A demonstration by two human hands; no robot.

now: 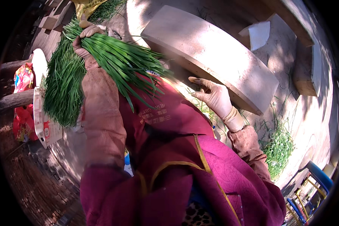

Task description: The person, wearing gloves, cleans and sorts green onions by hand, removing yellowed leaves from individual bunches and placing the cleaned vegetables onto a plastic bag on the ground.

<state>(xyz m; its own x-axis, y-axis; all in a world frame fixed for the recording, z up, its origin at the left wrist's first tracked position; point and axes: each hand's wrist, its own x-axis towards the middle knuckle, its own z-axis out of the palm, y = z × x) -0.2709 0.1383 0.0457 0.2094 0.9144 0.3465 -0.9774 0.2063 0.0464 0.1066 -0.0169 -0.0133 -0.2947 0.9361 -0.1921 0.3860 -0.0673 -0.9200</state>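
Note:
My left hand, in a soiled thin glove, grips a bundle of long green leaves, likely garlic chives, near its pale stem ends. The leaf tips fan out to the right over a dark red apron. Below that hand lies a larger heap of the same greens. My right hand, in a pale thin glove, is raised beside the near edge of a long wooden bench. Its thumb and forefinger are apart, and nothing is seen between them.
A yellow printed bag lies at the top left. Red plastic packaging and a printed carton are at the left, by a wooden pole. Loose greens lie on the ground at right, near a blue chair. More wooden pieces stand upper right.

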